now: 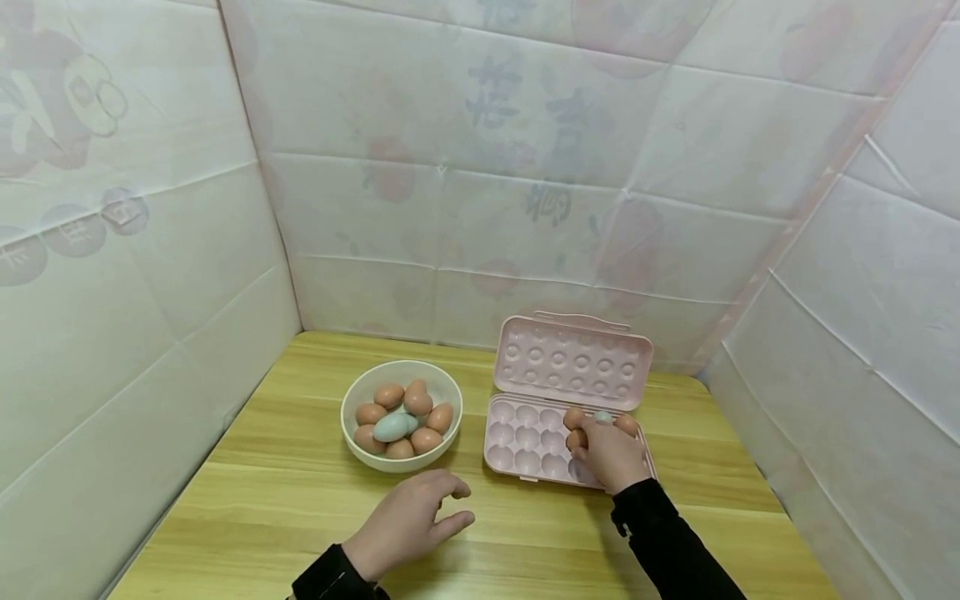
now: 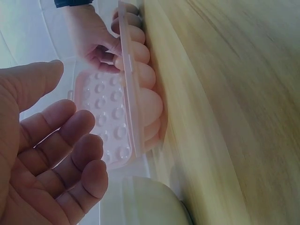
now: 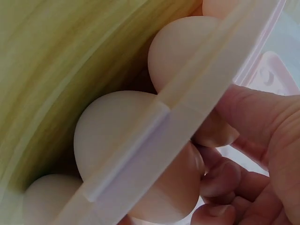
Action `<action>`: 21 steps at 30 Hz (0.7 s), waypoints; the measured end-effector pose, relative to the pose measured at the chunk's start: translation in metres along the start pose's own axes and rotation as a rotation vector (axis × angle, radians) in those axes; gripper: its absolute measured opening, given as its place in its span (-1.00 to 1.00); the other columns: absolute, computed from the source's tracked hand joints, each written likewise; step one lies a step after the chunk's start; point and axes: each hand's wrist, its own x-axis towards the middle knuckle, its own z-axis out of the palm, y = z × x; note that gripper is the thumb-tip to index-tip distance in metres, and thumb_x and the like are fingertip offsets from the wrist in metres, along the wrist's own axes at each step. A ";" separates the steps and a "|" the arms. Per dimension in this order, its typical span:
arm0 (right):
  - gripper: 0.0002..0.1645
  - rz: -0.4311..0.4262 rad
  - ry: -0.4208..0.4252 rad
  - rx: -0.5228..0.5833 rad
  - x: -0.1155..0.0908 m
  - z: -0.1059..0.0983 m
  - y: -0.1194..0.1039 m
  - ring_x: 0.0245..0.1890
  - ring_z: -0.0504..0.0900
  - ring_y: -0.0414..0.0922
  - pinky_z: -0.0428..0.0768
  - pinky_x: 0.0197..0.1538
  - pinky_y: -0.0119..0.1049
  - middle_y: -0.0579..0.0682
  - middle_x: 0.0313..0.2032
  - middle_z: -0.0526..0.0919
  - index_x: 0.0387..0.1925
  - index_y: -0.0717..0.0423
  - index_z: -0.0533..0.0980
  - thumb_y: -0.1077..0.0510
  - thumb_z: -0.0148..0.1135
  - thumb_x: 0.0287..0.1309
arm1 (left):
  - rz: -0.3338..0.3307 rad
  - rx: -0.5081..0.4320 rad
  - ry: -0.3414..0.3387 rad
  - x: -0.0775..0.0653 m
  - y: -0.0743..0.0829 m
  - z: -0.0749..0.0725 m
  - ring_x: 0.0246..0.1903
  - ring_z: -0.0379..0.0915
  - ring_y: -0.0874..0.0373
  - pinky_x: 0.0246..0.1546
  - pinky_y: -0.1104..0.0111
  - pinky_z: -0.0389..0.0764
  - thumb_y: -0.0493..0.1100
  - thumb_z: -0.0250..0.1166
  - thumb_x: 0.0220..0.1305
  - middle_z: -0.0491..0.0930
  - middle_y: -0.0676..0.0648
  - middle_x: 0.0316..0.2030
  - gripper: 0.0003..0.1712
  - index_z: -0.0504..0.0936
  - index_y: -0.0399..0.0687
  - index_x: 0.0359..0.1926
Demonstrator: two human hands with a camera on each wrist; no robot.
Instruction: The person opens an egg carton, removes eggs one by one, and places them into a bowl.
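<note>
A pink plastic egg box (image 1: 525,481) stands on the table with its lid (image 1: 573,358) raised against the back. My right hand (image 1: 613,454) is over the right part of its tray, pinching a brown egg (image 3: 215,131) between thumb and fingers just above the rim. Around that hand, another brown egg (image 1: 574,417), a pale blue-green egg (image 1: 602,417) and a brown egg (image 1: 627,425) sit in cups. My left hand (image 1: 408,521) hovers in front of the bowl, its fingers (image 2: 70,131) loosely bent and holding nothing.
To the left, a cream bowl (image 1: 352,437) holds several brown eggs (image 1: 389,395) and a blue-green egg (image 1: 391,427). The wooden table (image 1: 262,508) is enclosed at the back and sides by pale printed sheets (image 1: 450,217).
</note>
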 end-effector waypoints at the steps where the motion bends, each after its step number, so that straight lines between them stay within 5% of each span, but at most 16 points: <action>1: -0.54 -0.009 0.010 0.003 -0.001 0.000 0.000 -0.43 0.70 0.11 0.46 -0.59 -0.02 0.15 -0.31 0.76 0.20 -0.09 0.63 -0.01 0.50 0.30 | 0.001 0.001 -0.001 0.000 0.000 0.000 -0.29 0.54 0.36 -0.25 0.44 0.63 0.07 0.44 0.43 0.77 0.07 -0.12 -0.71 0.75 -0.01 -0.03; 6: -0.50 -0.071 0.073 0.021 -0.004 0.000 0.002 -0.60 0.55 -0.07 0.48 -0.54 -0.16 0.06 -0.49 0.67 0.18 0.04 0.63 0.01 0.54 0.27 | 0.004 0.003 -0.002 -0.001 0.000 0.000 -0.28 0.55 0.33 -0.24 0.44 0.63 0.07 0.44 0.43 0.77 0.07 -0.12 -0.72 0.75 0.01 -0.03; 14: -0.54 -0.047 0.111 0.169 -0.013 -0.007 0.002 -0.46 0.66 -0.18 0.63 -0.31 -0.22 -0.03 -0.44 0.75 0.08 0.10 0.65 -0.06 0.51 0.29 | 0.014 -0.012 0.002 0.000 0.000 0.002 -0.29 0.53 0.38 -0.25 0.46 0.63 0.06 0.43 0.45 0.77 0.03 -0.11 -0.74 0.74 0.03 -0.03; 21: -0.48 -0.006 -0.040 0.758 -0.031 -0.012 -0.017 -0.26 0.59 -0.26 0.56 -0.18 -0.43 0.09 -0.08 0.77 0.22 0.18 0.61 0.02 0.47 0.36 | 0.063 -0.003 0.124 0.002 0.003 0.006 -0.26 0.56 0.33 -0.25 0.48 0.63 -0.03 0.50 0.38 0.74 0.05 -0.02 -0.66 0.69 -0.02 0.09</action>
